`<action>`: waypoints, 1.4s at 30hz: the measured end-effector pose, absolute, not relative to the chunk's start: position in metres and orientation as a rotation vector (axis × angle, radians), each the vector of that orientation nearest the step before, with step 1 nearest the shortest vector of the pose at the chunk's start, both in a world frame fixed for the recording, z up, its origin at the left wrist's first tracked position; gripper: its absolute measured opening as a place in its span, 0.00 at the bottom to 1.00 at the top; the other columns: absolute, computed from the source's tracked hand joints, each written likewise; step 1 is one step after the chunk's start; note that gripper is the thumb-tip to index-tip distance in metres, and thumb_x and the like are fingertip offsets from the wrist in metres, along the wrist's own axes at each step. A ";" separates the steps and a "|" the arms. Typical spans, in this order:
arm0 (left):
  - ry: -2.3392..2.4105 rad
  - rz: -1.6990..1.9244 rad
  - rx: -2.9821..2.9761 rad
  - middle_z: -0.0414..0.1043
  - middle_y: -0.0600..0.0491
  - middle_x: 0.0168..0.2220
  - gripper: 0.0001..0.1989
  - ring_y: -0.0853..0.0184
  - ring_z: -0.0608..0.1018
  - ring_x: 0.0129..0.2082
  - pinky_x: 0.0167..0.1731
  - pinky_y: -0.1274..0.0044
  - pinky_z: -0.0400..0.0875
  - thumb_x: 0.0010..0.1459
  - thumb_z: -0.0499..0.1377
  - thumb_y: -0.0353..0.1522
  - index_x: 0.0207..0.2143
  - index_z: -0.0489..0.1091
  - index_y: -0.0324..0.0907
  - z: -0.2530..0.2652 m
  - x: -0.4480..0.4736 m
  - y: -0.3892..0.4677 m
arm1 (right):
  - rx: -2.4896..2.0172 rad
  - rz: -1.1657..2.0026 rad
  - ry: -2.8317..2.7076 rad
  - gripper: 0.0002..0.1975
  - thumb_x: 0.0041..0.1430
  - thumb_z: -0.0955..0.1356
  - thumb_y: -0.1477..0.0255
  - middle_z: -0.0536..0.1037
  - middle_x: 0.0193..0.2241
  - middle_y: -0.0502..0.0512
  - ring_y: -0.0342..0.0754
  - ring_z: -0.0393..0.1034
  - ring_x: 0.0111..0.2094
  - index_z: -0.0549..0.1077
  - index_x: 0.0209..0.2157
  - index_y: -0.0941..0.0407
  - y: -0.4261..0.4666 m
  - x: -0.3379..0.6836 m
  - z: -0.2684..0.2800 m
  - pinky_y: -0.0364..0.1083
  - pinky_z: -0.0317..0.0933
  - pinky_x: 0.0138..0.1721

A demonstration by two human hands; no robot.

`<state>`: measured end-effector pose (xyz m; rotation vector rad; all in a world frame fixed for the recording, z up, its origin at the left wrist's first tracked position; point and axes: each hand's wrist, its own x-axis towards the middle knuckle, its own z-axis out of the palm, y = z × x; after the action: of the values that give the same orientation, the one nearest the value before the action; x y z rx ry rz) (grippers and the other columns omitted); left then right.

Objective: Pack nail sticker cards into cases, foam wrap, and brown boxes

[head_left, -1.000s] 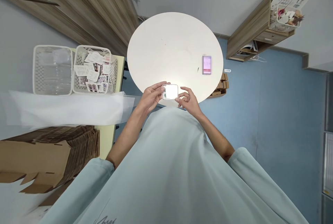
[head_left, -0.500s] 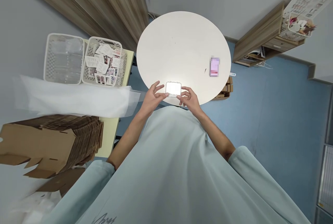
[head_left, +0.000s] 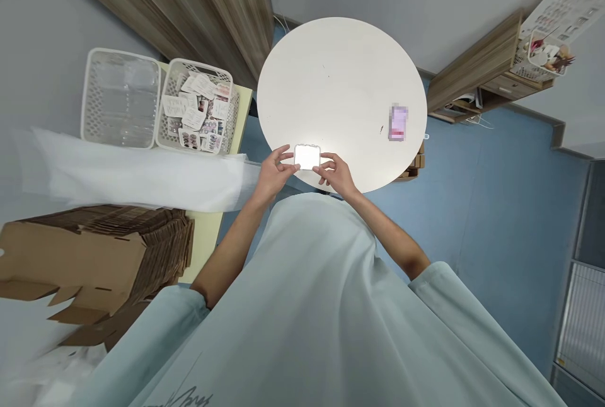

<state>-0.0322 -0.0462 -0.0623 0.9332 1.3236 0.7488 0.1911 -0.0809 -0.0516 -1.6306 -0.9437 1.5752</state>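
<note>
A small clear-edged rectangular case (head_left: pixel 307 157) with a glaring white face is held above the near edge of the round white table (head_left: pixel 340 48). My left hand (head_left: pixel 274 172) grips its left side, the thumb on the lower left corner and the fingers along the left edge. On the other side, my right hand (head_left: pixel 337 175) grips the right edge with thumb and fingers. Glare hides whatever is inside the case.
A blurred pinkish phone-like item (head_left: pixel 397 123) lies at the table's right. On the left stand a basket of printed cards (head_left: pixel 231 114), a basket of clear plastic pieces (head_left: pixel 85 98), white plastic sheeting (head_left: pixel 142 177) and stacked flat cardboard boxes (head_left: pixel 108 262).
The case tilts differently: its clear lower edge showed before and is now barely seen. Both hands keep hold of it. The whole view has shifted slightly.
</note>
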 end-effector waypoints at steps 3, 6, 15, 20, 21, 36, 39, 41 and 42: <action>1.406 0.739 0.927 0.79 0.38 0.62 0.33 0.50 0.85 0.55 0.60 0.60 0.78 0.52 0.77 0.34 0.61 0.77 0.42 -0.089 -0.043 -0.031 | -1.705 1.596 -0.931 0.20 0.65 0.78 0.60 0.87 0.42 0.49 0.42 0.81 0.27 0.74 0.52 0.51 -0.065 0.173 -0.075 0.41 0.69 0.28; 1.477 0.694 0.935 0.81 0.38 0.59 0.24 0.49 0.85 0.54 0.61 0.61 0.77 0.52 0.75 0.31 0.52 0.80 0.39 -0.121 -0.050 -0.012 | -1.802 1.636 -0.903 0.11 0.69 0.76 0.67 0.87 0.41 0.50 0.41 0.81 0.27 0.74 0.47 0.54 -0.046 0.153 -0.105 0.41 0.69 0.30; 1.666 0.332 1.077 0.84 0.34 0.56 0.21 0.47 0.84 0.58 0.64 0.62 0.72 0.51 0.72 0.27 0.49 0.82 0.35 -0.192 -0.057 0.019 | -2.216 1.528 -0.930 0.06 0.70 0.76 0.74 0.86 0.36 0.49 0.39 0.76 0.26 0.79 0.46 0.56 -0.015 0.110 -0.188 0.41 0.73 0.38; 1.658 0.217 1.130 0.82 0.35 0.63 0.29 0.47 0.82 0.63 0.67 0.63 0.71 0.50 0.69 0.24 0.57 0.81 0.36 -0.206 -0.055 0.023 | -2.297 1.499 -0.905 0.08 0.70 0.75 0.74 0.88 0.39 0.53 0.44 0.83 0.31 0.81 0.49 0.57 -0.015 0.104 -0.207 0.43 0.75 0.42; 1.653 0.208 1.132 0.81 0.35 0.63 0.30 0.46 0.82 0.63 0.67 0.63 0.71 0.50 0.68 0.23 0.57 0.80 0.36 -0.208 -0.054 0.023 | -2.305 1.497 -0.905 0.08 0.70 0.75 0.74 0.88 0.41 0.54 0.44 0.84 0.32 0.81 0.50 0.57 -0.015 0.104 -0.208 0.43 0.76 0.42; 1.587 0.625 0.963 0.82 0.42 0.63 0.24 0.52 0.85 0.59 0.64 0.61 0.79 0.60 0.65 0.34 0.59 0.80 0.42 -0.150 -0.153 -0.043 | -2.053 1.534 -1.607 0.13 0.75 0.71 0.67 0.85 0.58 0.57 0.46 0.84 0.36 0.79 0.57 0.54 -0.038 0.116 -0.128 0.50 0.77 0.54; 1.704 0.726 0.820 0.83 0.42 0.62 0.23 0.53 0.86 0.57 0.62 0.61 0.81 0.60 0.64 0.35 0.57 0.80 0.41 -0.132 -0.189 -0.069 | -1.924 1.547 -1.887 0.15 0.75 0.71 0.66 0.86 0.57 0.56 0.47 0.83 0.38 0.79 0.58 0.53 -0.032 0.094 -0.113 0.50 0.76 0.53; 1.769 0.810 0.738 0.83 0.41 0.62 0.23 0.53 0.86 0.57 0.62 0.60 0.81 0.60 0.64 0.35 0.57 0.79 0.41 -0.123 -0.208 -0.084 | -1.810 1.537 -2.093 0.16 0.74 0.71 0.66 0.86 0.57 0.57 0.48 0.83 0.39 0.79 0.59 0.54 -0.024 0.069 -0.108 0.50 0.76 0.52; 1.795 0.855 0.707 0.83 0.41 0.62 0.22 0.53 0.86 0.57 0.62 0.60 0.81 0.60 0.64 0.36 0.57 0.79 0.42 -0.120 -0.216 -0.091 | -1.739 1.523 -2.201 0.16 0.75 0.71 0.66 0.85 0.57 0.58 0.49 0.82 0.40 0.79 0.60 0.54 -0.019 0.054 -0.106 0.50 0.76 0.52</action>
<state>-0.2165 -0.0906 -0.1198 0.7070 1.7951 0.8555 0.0542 -0.0191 -0.1057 -1.7393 -2.2012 1.5234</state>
